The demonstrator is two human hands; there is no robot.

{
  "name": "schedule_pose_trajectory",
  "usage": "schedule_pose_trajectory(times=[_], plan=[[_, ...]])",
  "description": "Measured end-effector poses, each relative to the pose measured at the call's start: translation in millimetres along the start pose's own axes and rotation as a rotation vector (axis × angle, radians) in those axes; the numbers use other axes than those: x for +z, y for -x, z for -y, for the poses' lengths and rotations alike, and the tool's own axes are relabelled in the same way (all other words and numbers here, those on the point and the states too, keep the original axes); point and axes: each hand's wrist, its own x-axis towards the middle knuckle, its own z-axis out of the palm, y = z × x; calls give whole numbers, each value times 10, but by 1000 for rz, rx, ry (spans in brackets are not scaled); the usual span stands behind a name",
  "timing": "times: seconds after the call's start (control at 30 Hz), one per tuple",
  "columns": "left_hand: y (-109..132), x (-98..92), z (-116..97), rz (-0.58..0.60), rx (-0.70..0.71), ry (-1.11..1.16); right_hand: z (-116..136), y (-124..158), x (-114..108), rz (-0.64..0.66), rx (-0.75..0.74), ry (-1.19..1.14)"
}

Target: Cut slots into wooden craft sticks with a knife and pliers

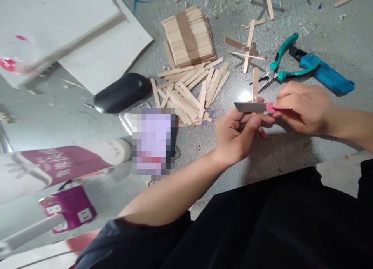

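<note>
A wooden craft stick (255, 80) points away from me, its lower end pinched in my left hand (237, 135). My right hand (305, 108) is closed round the pink handle of a utility knife (252, 107). The knife's grey blade lies across the stick just above my left thumb, hiding a bit of the wood; whether it cuts in, I cannot tell. Beyond my hands lie teal-handled pliers (272, 74), with their jaws apart, and a blue cutter (328, 73). Some crossed craft sticks (247, 49) stand joined together behind the held stick.
Loose craft sticks (189, 92) are heaped left of my hands, below a banded bundle of sticks (189, 36). Farther left are a black case (122, 92), a blurred-out phone-like object (153, 141), a white and maroon cup (70, 164) and a purple power socket (68, 209). Wood scraps litter the table.
</note>
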Motion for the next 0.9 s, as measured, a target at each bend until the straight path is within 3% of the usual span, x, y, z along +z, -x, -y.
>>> schedule_pose_trajectory(times=[0.2, 0.43, 0.9], plan=[[4, 5, -20, -32, -42, -70, -35, -69, -82, -47, -63, 8], [13, 2, -3, -19, -7, -53, -13, -53, -55, -36, -29, -48], [1, 13, -38, -47, -21, -47, -88, -68, -87, -108, -61, 63]])
